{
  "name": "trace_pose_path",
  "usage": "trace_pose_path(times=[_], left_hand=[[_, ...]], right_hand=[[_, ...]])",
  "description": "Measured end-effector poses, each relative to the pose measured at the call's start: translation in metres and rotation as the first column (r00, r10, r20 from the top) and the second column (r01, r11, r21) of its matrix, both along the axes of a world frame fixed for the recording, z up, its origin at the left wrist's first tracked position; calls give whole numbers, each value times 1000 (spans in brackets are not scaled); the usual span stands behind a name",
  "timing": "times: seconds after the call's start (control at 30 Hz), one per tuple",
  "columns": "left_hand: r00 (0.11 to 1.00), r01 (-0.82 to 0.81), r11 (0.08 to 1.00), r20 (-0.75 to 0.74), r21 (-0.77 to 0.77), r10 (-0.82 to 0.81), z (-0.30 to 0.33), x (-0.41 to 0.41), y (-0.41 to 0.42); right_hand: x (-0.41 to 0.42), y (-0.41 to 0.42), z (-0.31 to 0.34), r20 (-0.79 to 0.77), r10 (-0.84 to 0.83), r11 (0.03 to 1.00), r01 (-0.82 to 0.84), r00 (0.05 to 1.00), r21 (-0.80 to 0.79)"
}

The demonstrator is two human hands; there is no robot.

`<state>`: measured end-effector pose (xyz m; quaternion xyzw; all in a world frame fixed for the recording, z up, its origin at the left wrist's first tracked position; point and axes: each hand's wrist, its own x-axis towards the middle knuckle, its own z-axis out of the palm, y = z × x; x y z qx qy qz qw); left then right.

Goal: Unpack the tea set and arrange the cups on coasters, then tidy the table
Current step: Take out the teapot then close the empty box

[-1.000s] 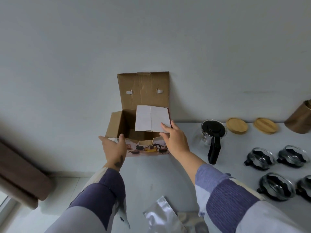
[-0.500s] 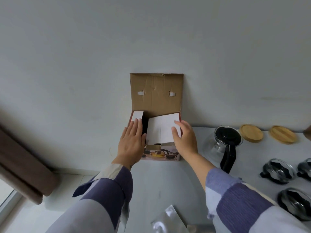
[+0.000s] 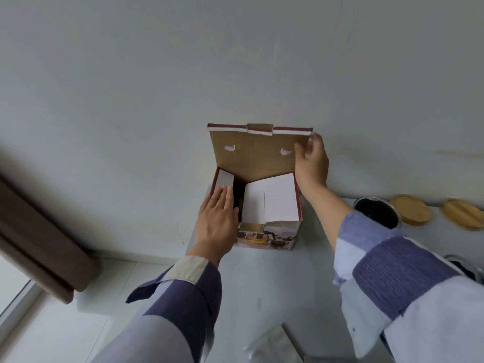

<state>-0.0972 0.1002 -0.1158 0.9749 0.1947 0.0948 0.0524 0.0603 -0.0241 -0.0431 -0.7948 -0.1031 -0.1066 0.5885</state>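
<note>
With the tea set box [image 3: 269,231] on the counter [image 3: 275,284] between the hands, the left hand [image 3: 218,218] presses flat on its side flap, the right hand [image 3: 313,163] pinches the raised lid [image 3: 255,153]; closing appears underway, requiring the lid lowered and tucked.

The right sleeve [image 3: 387,271] covers much of the teapot [image 3: 377,213] and nearly all of a glass cup [image 3: 468,268] at the table's right edge; the box's [image 3: 269,203] dark interior hides its contents
</note>
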Motion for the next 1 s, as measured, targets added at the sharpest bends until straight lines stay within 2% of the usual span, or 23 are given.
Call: trace_pose_path(times=[0.1, 0.17, 0.23, 0.27, 0.33, 0.47, 0.6, 0.73, 0.87, 1.0], left_hand=[[988, 23, 998, 153, -54, -14, -4, -4, 2], [956, 33, 981, 294, -189, 24, -6, -8, 1], [906, 35, 927, 403, -374, 129, -5, -13, -3], [880, 32, 904, 441, -425, 177, -4, -18, -5], [843, -6, 906, 486, -423, 232, -5, -30, -6], [829, -24, 832, 454, -554, 326, -3, -52, -4], [864, 10, 888, 451, -461, 224, 4, -53, 7], [890, -38, 896, 394, -442, 232, 7, -49, 13], [874, -44, 880, 409, -472, 263, 8, -44, 12], [877, -78, 902, 401, -425, 265, 9, -41, 15]], right_hand=[[-24, -17, -22, 159, -2, 998, 11, 987, -56], [-41, -30, -36, 180, 44, 996, -29, 983, -86], [-55, -39, -46, 160, 117, 991, -105, 980, -82], [-61, -43, -50, 159, 152, 986, -137, 976, -100], [-74, -48, -58, 187, 233, 964, -202, 954, -170], [-87, -56, -69, 258, 363, 895, -258, 895, -364], [-86, -62, -76, 279, 349, 863, -191, 895, -467], [-88, -63, -81, 249, 324, 855, -170, 913, -490], [-91, -61, -81, 303, 263, 854, -75, 916, -515], [-89, -61, -78, 324, 257, 845, -49, 911, -532]])
